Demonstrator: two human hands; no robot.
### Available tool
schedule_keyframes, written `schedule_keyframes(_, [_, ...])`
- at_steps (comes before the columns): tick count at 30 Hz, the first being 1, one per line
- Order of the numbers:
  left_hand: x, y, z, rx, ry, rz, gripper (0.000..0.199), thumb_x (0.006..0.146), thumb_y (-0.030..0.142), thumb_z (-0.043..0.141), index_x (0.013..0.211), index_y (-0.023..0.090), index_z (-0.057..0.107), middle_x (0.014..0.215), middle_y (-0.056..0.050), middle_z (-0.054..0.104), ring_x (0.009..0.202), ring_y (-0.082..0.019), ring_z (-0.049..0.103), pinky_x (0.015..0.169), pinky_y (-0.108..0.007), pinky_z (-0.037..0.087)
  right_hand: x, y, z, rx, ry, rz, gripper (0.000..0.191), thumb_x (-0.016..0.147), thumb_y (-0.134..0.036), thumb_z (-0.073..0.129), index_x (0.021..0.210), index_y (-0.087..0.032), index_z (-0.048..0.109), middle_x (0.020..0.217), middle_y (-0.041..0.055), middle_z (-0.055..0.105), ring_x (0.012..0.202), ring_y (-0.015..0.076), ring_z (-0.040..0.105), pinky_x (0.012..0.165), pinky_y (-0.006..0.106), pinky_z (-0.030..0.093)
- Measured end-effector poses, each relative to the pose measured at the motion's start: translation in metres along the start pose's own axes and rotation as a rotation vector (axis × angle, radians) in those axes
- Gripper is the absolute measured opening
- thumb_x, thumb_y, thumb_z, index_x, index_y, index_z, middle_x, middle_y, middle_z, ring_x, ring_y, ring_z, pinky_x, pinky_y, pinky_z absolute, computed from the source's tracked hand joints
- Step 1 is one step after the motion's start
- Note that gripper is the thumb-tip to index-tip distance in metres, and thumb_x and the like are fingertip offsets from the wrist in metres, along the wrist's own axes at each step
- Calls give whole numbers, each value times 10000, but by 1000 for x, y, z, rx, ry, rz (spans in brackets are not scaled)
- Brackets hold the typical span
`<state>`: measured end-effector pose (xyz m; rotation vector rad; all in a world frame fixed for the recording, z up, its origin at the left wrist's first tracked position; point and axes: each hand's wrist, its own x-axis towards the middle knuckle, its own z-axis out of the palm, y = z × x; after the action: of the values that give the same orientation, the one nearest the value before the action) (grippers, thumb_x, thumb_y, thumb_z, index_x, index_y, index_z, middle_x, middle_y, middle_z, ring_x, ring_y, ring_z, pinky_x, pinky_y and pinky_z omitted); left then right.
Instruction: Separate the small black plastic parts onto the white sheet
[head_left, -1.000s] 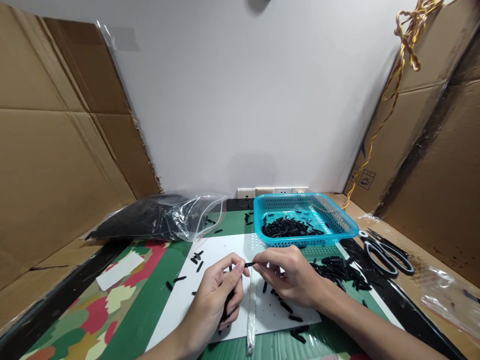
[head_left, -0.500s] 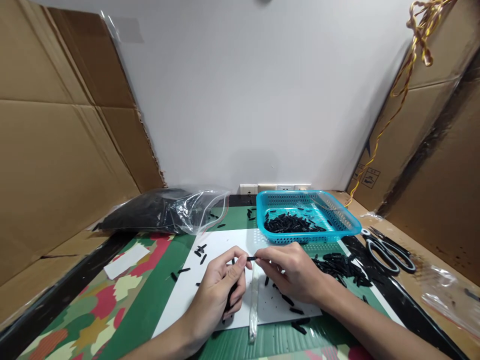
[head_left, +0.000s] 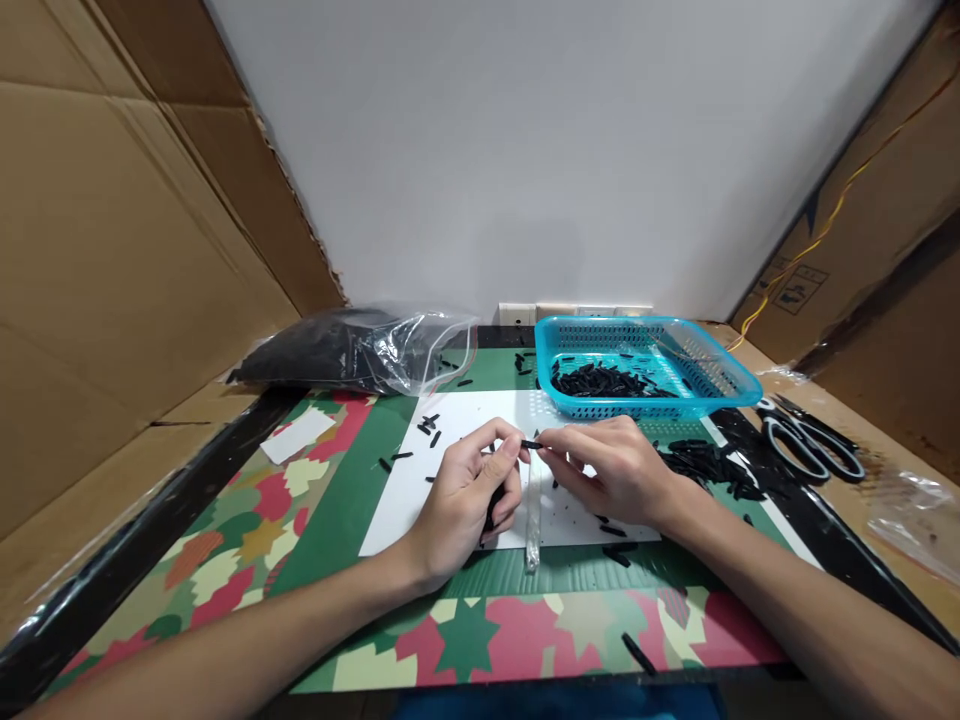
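Note:
Between the fingertips of both hands is a small slim black piece [head_left: 532, 444], over the white sheet [head_left: 397, 515]. My left hand [head_left: 472, 490] pinches its left end between thumb and forefinger, and more black pieces show in the curled lower fingers. My right hand [head_left: 611, 465] grips the right end with its fingertips. Below the hands a clear narrow strip [head_left: 533, 520] lies on the sheet. Behind my right hand stands a blue basket [head_left: 649, 408] holding many black pieces [head_left: 600, 380]. A heap of black pieces [head_left: 705, 463] lies right of my right hand.
A clear bag of black material [head_left: 330, 350] lies at the back left. Scissors [head_left: 810, 440] and crumpled plastic [head_left: 911, 510] are at the right. Loose black pieces [head_left: 429, 424] are scattered on the sheet. Cardboard walls [head_left: 112, 220] flank the table. A white card [head_left: 298, 434] lies left.
The camera view has tilted down and shifted left, so the table's front edge now shows. Both hands still hold a black piece between them, in nearly the same pose.

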<state>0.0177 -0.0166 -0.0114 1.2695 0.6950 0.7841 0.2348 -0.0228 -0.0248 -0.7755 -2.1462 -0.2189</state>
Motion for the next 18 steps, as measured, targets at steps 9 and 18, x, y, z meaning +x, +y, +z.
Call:
schedule_keyframes(9, [-3,0,1,9,15,2,395,1021,611,644,943,234,558,489,102,465,367,-65,329,361,-140,294,0,-3,-1,-5,-27,-5,279,1143,-233,494,995,-189,727,652,-6,692,500,113,549,515,284,366])
schedule_keyframes(18, [-2,-2,1,-9,-6,11,381,1054,590,604,931,235,540,496,106,461,370,-54,325,360,-123,295,1,-5,-2,21,1,-24,260,1136,-211,497,979,-179,702,652,-5,692,491,115,552,504,289,368])
